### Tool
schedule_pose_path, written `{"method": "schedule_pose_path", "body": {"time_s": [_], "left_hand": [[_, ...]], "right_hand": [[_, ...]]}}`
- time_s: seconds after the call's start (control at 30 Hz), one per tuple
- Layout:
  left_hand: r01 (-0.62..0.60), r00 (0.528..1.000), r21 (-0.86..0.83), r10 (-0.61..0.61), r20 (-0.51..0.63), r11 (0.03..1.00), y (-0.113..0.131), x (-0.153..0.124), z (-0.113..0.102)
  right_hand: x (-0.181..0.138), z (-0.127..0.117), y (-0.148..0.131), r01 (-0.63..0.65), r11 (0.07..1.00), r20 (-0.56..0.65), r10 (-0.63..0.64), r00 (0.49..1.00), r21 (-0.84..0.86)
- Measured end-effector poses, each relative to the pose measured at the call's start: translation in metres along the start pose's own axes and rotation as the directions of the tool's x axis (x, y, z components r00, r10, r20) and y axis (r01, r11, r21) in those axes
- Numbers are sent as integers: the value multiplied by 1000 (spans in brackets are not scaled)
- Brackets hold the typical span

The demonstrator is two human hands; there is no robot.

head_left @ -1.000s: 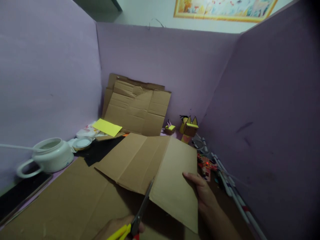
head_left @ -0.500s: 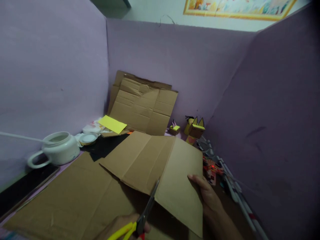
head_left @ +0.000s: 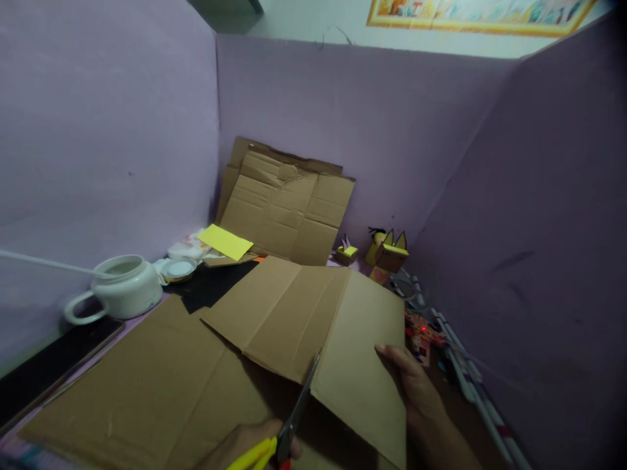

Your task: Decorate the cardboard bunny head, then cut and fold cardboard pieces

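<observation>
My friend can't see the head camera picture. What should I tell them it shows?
A left hand holds yellow-handled scissors at the near edge of a creased cardboard sheet, while the right hand holds the sheet's right side. More cardboard leans against the purple wall behind, with yellow paper and a white pot toward the left.

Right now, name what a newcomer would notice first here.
Probably the yellow-handled scissors in the left hand, low in the middle, one blade over the near edge of the folded cardboard that the right hand grips. Next, the bright yellow sheet left of center.
</observation>
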State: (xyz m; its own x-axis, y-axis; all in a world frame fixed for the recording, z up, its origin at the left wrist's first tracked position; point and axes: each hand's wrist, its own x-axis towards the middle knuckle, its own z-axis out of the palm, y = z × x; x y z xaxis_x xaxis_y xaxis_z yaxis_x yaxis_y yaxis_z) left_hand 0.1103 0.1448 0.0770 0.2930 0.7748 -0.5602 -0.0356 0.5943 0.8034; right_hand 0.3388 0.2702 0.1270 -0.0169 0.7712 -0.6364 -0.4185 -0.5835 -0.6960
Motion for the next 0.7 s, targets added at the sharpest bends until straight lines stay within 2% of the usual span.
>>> {"method": "schedule_pose_path", "body": {"time_s": [0.23, 0.43, 0.7], "left_hand": [[-4, 1000, 21, 4, -3, 1000, 1, 4, -4], [18, 1000, -10, -18, 16, 1000, 5, 2, -1], [48, 998, -106, -45, 35, 993, 13, -16, 2]], "right_hand": [[1, 1, -1, -30, 999, -17, 30, 999, -10], [2, 0, -1, -7, 999, -14, 6, 1000, -35], [12, -8, 5, 25, 990, 26, -22, 999, -142]]}}
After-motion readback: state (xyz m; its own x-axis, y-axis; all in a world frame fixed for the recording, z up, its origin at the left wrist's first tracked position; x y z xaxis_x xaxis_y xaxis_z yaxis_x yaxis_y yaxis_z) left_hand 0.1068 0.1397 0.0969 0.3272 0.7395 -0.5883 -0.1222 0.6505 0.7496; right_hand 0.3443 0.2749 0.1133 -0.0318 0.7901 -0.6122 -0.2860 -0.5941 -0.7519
